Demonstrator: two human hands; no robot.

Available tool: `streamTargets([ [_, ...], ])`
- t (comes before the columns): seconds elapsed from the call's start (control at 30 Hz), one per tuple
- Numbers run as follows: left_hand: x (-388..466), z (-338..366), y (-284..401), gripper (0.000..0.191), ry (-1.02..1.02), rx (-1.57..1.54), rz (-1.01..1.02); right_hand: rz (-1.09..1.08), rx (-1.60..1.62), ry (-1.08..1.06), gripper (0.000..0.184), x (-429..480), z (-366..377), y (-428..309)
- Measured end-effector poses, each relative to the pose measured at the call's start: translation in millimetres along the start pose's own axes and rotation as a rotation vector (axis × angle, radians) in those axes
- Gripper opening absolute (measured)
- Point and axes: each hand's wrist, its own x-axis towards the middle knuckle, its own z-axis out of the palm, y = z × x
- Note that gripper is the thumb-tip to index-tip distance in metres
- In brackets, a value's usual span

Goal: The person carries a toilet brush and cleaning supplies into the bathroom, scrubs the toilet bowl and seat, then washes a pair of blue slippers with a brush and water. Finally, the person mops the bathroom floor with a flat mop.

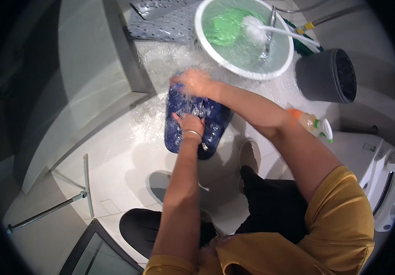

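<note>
A pair of dark blue slippers lies on the wet, pale floor, with water splashing over them. My left hand, wearing a bracelet at the wrist, presses on the slippers near their middle, thumb spread. At their far end is my right hand, blurred and bent over the upper edge; whether it grips anything is unclear. Just beyond stands a white-rimmed basin filled with water, holding a green item. A metal shower head or spout hangs into the basin beside a white stream.
A grey bumpy rubber mat lies left of the basin. To the right are a dark grey bucket and a spray bottle on its side. A cabinet-like panel juts in at left, above a metal pole stand.
</note>
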Motion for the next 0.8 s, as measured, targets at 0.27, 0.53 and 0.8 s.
streamTargets([
  [0.27,-13,-28,-4,0.037,0.112,-0.19,0.044,-0.146,-0.034,-0.221,0.037,47,-29,33],
  [0.53,-10,-33,-3,0.04,0.107,-0.297,0.035,0.205,-0.132,-0.257,0.058,-67,-68,88],
  [0.8,-32,-16,-42,0.036,0.169,-0.257,0.04,0.142,-0.067,0.265,0.057,-36,-130,123],
])
